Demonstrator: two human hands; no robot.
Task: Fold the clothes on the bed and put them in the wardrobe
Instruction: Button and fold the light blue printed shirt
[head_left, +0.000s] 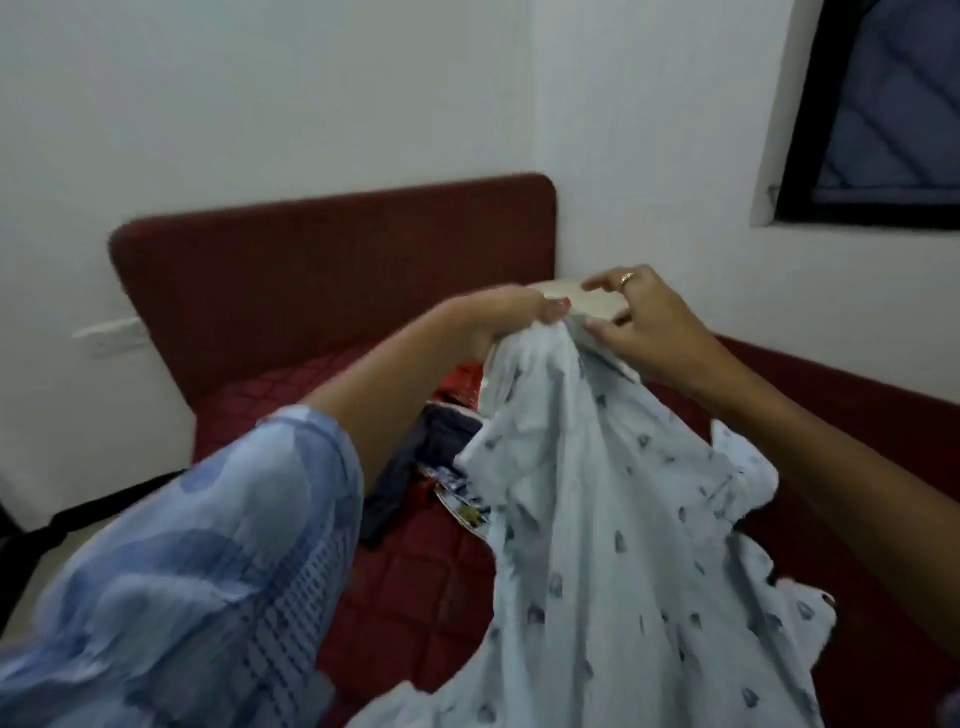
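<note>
A pale blue shirt (597, 519) with small dark printed marks hangs in the air above the bed (415, 571). My left hand (511, 317) grips its top edge, fingers curled round the cloth. My right hand (644, 325) pinches the shirt's collar area just to the right, with the index finger stretched out. On the maroon quilted bed behind the shirt lie a dark navy garment (415, 467) and a red and multicoloured garment (460, 392), both partly hidden by the shirt.
A maroon headboard (332, 270) stands against the white wall, with a padded side rail (857, 426) to the right. A dark-framed window (883, 114) is at the upper right. A white switch plate (111, 335) is on the left wall. No wardrobe is in view.
</note>
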